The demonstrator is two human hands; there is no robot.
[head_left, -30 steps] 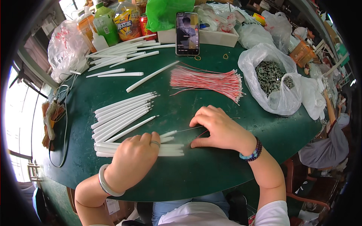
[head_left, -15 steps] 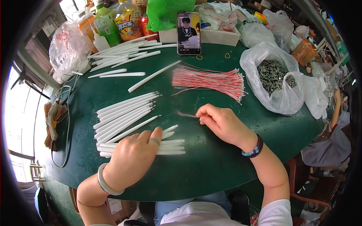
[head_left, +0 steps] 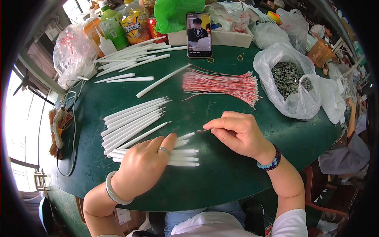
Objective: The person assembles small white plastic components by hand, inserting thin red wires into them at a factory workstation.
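My left hand is closed over the near group of white tubes, gripping one slim white tube whose end sticks out past the fingers. Just right of that end, my right hand pinches a thin reddish wire between thumb and fingertips. The wire's free end lies close to the tube's mouth; whether it is inside cannot be made out. Left of centre, a row of white tubes has small tips at the right ends. Beyond my right hand lies a bundle of red and white wires.
A single white tube and a pile of tubes lie farther back on the green table. A phone stands at the back. At right, an open plastic bag holds small dark parts. Bottles stand back left.
The gripped tube now sticks out farther to the right, beyond my left fingers. My right hand has shifted slightly down, and the wire's free end is now nearer the tube's mouth.
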